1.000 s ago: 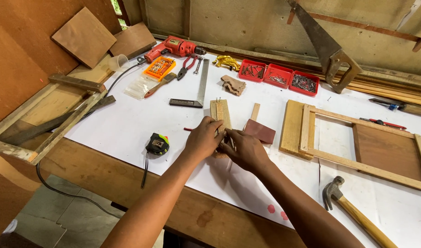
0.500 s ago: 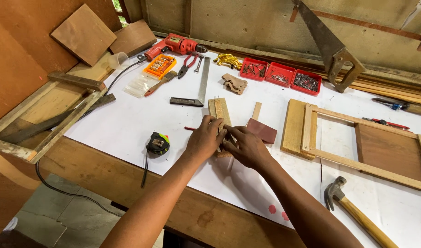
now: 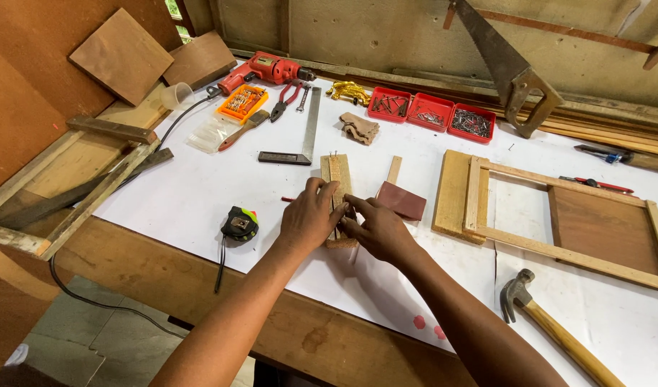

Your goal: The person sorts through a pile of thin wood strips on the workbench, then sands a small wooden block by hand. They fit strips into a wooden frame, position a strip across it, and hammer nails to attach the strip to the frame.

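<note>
Both my hands rest on a small stack of narrow wooden strips (image 3: 336,172) lying lengthwise on the white-covered bench (image 3: 200,193). My left hand (image 3: 311,215) grips the strips from the left side, fingers curled over their near end. My right hand (image 3: 375,228) pinches the same near end from the right. A red pencil tip (image 3: 288,199) pokes out just left of my left hand. A brown wooden paddle-like piece (image 3: 400,197) lies just right of the strips.
A tape measure (image 3: 239,223) sits to the left, a steel square (image 3: 304,132) behind. A wooden frame (image 3: 558,215) and a hammer (image 3: 551,330) lie to the right. Red drill (image 3: 268,70), pliers, orange bit case, red nail trays (image 3: 429,111) and a handsaw (image 3: 504,64) line the back.
My hands stay on the wooden strips; the fingers have shifted only slightly at the near end. Nothing else on the bench has moved.
</note>
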